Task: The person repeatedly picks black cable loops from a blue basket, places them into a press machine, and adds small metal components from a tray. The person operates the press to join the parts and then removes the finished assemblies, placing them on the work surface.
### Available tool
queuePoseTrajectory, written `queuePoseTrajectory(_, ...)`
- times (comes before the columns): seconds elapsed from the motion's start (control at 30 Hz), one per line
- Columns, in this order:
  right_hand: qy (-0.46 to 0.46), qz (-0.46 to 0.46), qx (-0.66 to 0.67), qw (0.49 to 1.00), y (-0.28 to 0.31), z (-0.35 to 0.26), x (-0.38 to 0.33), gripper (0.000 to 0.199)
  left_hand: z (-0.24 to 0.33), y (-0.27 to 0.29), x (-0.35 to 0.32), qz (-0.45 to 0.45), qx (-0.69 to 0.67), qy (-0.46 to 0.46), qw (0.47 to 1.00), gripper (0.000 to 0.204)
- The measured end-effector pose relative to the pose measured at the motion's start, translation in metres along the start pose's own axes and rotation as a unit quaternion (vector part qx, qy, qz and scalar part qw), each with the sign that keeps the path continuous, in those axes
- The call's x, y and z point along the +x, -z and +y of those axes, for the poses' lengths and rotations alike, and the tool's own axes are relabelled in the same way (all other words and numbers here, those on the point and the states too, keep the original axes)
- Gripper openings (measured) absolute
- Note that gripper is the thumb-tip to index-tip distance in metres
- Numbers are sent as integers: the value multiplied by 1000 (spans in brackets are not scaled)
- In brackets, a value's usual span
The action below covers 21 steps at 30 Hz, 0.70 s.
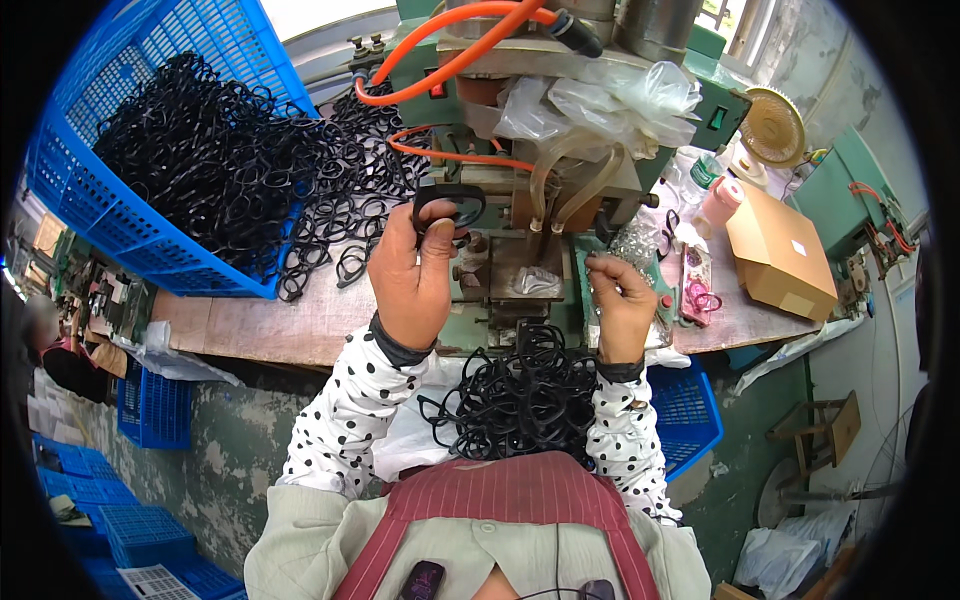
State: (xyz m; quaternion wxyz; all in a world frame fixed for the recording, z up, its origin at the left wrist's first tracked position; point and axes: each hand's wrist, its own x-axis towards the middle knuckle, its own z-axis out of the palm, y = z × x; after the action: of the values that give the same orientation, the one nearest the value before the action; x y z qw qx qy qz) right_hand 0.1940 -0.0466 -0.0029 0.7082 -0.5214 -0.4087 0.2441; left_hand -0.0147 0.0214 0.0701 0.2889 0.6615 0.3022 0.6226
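My left hand point(412, 275) is raised left of the press's work area, thumb and fingers pinched on a black plastic loop-shaped frame point(468, 208). To the right of the work plate point(503, 283), my right hand point(622, 305) has its fingertips drawn together; anything between them is too small to make out. Beside that hand lies a heap of small shiny pieces point(634, 243). A crumpled shiny piece point(537, 281) sits on the work plate under the press head. In my lap, between my forearms, rests a tangled pile of black loop-shaped frames point(520, 395).
A large blue crate point(75, 165) leans at the left, spilling black frames point(345, 215) onto the table point(240, 325). Orange hoses point(430, 55) arch over the press. A cardboard box point(782, 250), a pink-lidded container point(722, 198) and a fan point(772, 125) stand at the right.
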Motion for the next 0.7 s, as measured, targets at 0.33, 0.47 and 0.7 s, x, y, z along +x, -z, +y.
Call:
queuePoseTrajectory(0.33, 51, -20, -117, 992, -35, 0, -8, 33, 12, 22, -20, -39, 78, -51, 995, 14)
queuePoseTrajectory(0.47, 24, 0, -40, 999, -46, -11, -8, 38, 1, 16, 0, -57, 45, -13, 997, 14)
queuePoseTrajectory(0.7, -16, 5, -76, 997, -53, -17, -4, 51, -4, 15, 2, -56, 22, 6, 998, 16)
